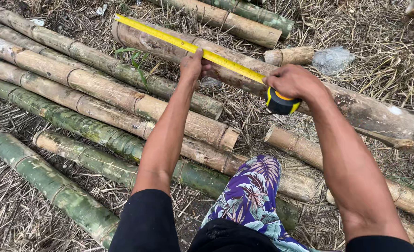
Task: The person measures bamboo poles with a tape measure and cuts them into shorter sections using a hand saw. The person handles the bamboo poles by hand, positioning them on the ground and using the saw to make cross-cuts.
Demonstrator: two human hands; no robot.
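Observation:
A long brown bamboo pole (356, 109) lies slantwise across the ground ahead of me. A yellow tape measure blade (169, 38) is stretched along its top, hooked near the pole's left end. My left hand (192, 66) presses the blade down onto the pole about midway. My right hand (294, 83) grips the yellow and black tape measure case (281, 102) just to the right, held beside the pole.
Several cut bamboo poles (90, 84) lie side by side at the left, some green, some brown. More poles (235, 21) lie at the top and a shorter one (293, 144) by my knee in flowered purple trousers (253, 196). Dry straw covers the ground.

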